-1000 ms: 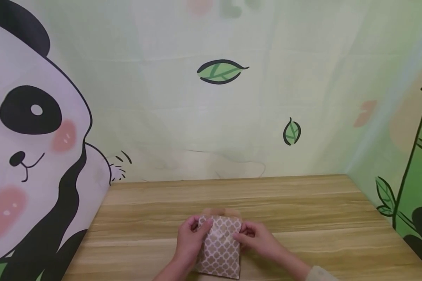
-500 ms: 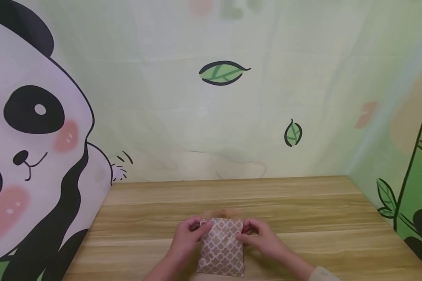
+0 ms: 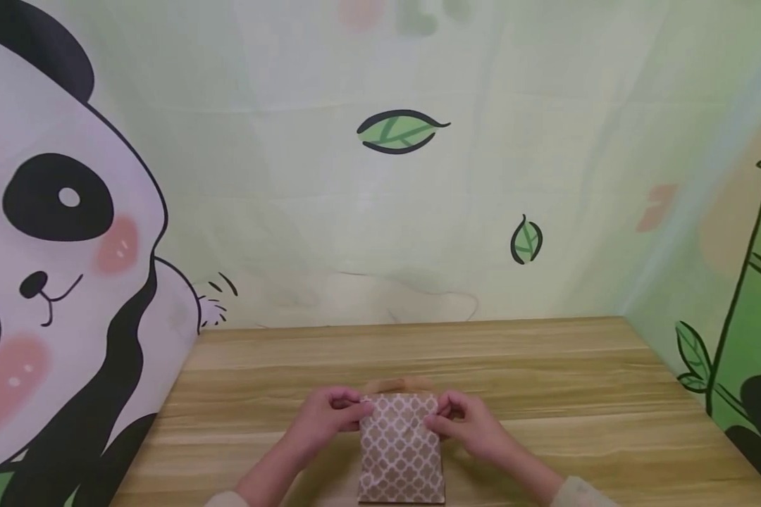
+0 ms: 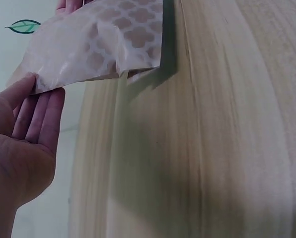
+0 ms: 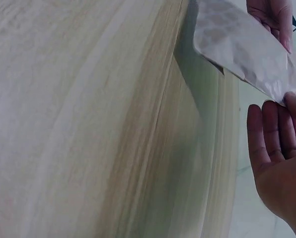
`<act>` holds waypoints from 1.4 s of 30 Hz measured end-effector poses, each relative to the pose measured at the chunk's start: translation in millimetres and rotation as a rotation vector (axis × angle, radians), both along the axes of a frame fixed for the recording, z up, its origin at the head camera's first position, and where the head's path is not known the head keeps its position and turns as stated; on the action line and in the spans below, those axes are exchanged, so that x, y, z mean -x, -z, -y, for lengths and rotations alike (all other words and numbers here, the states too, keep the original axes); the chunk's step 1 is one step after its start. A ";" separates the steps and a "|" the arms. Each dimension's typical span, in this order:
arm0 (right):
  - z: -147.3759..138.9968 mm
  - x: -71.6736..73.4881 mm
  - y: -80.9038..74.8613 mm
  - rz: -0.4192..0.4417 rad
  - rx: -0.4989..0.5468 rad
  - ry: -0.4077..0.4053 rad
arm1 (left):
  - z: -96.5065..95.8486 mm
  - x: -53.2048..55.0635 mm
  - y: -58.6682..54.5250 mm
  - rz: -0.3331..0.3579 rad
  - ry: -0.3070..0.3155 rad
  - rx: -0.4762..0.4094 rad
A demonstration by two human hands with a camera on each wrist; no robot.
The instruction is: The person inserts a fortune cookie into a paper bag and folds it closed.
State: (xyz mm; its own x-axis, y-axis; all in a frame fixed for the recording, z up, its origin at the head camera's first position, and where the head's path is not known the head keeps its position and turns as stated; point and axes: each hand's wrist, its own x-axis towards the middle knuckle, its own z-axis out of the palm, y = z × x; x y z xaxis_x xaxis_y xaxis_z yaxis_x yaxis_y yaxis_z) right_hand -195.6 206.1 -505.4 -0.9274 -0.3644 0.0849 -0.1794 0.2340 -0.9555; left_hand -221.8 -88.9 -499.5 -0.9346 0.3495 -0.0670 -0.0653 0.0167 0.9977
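Observation:
A flat brown paper bag with a white lattice pattern stands nearly upright over the table in the head view. At its top, a plain brown strip of paper shows behind the patterned front. My left hand pinches the upper left edge between thumb and fingers. On the opposite edge, near the top corner, my right hand holds it the same way. The left wrist view shows the thumb over the bag's front, with the fingers behind. Creases run across the paper in the right wrist view.
A wood-grain table lies under the hands. Behind it hangs a pale green backdrop with printed leaves, a large printed panda on the left and a green bamboo stalk on the right.
The left hand has shifted outward to the bag's left edge, and its sleeve cuff has come into view. The bag has turned straighter. The right hand has barely moved and keeps its hold.

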 end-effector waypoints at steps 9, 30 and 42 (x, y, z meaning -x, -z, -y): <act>-0.5 0.4 8.0 -0.017 -0.040 -0.034 | 5.7 -1.4 6.9 0.009 -0.037 -0.006; 2.7 -5.7 12.8 0.164 0.169 0.133 | 3.0 0.4 12.0 0.036 -0.090 -0.015; 2.7 11.0 0.9 0.113 0.092 0.048 | -2.5 -2.2 10.9 0.010 -0.076 -0.017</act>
State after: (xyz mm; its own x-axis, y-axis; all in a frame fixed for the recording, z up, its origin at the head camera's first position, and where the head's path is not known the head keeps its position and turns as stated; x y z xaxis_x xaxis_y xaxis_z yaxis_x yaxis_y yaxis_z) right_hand -206.6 203.4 -506.2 -0.9491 -0.3148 0.0096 -0.0597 0.1499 -0.9869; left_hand -219.6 -86.4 -510.5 -0.9579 0.2783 -0.0713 -0.0758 -0.0052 0.9971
